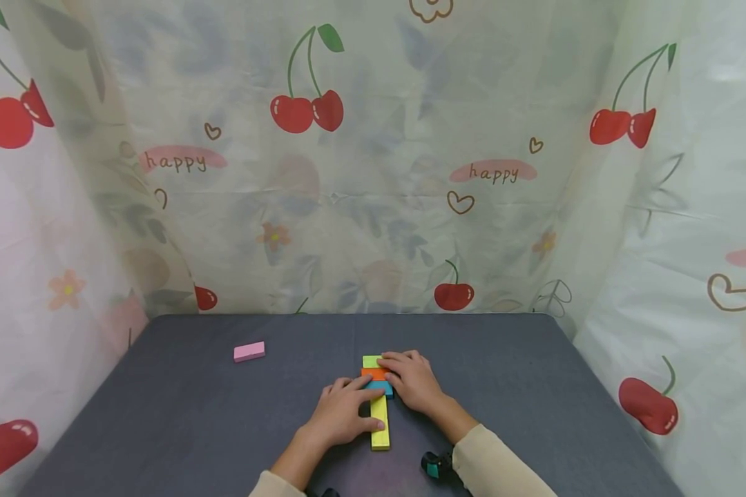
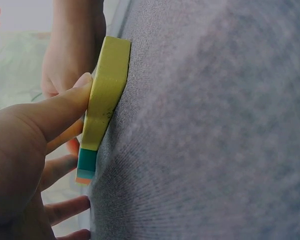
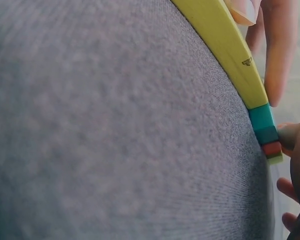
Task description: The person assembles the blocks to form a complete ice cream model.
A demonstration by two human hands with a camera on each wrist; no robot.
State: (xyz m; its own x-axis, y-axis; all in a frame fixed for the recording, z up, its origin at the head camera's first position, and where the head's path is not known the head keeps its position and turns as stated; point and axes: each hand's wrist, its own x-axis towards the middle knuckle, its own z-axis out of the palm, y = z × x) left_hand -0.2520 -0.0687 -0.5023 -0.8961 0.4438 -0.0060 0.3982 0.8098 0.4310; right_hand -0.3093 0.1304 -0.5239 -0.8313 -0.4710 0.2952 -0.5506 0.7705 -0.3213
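Flat wooden blocks lie in a line on the table in the head view. Crosswise and side by side are a lime-green block [image 1: 370,361], an orange block [image 1: 376,373] and a blue block [image 1: 382,386]. A long yellow block [image 1: 379,411] runs lengthwise from the blue one toward the person. With its thumb on the yellow block, my left hand [image 1: 340,412] extends its fingers over the left ends of the blue and orange blocks. My right hand [image 1: 418,382] touches the row from the right, fingers lying over the lime-green and orange blocks and thumb near the blue one.
A pink block [image 1: 249,352] lies apart at the back left of the dark grey table [image 1: 193,414]. A black device [image 1: 434,466] with a teal patch is below the right wrist. A patterned curtain [image 1: 373,172] surrounds the table's back and sides.
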